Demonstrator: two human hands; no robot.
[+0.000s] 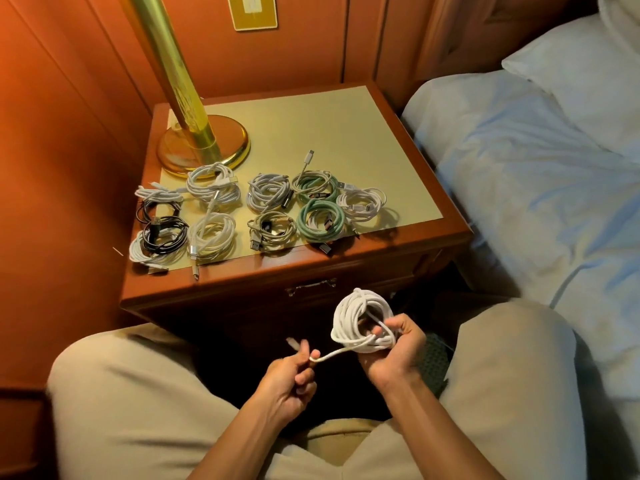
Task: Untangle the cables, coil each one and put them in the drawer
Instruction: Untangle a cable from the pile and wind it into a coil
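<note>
My right hand [398,351] grips a coiled white cable [353,317] in front of the nightstand, fingers curled through the loops. My left hand [294,375] pinches the loose end of that same cable, with the plug [291,342] sticking out past my fingers. Several coiled cables lie in two rows on the nightstand top [346,133]: white coils [213,183], green coils [317,220] and a black coil [162,233] at the left. The drawer is closed, its metal handle [310,285] just above the coil in my hands.
A brass lamp base [204,147] stands at the back left of the nightstand. A bed with pale sheets [536,202] and a pillow [581,71] lies to the right. My knees [131,393] in beige trousers flank my hands. Wood panelling sits to the left and behind.
</note>
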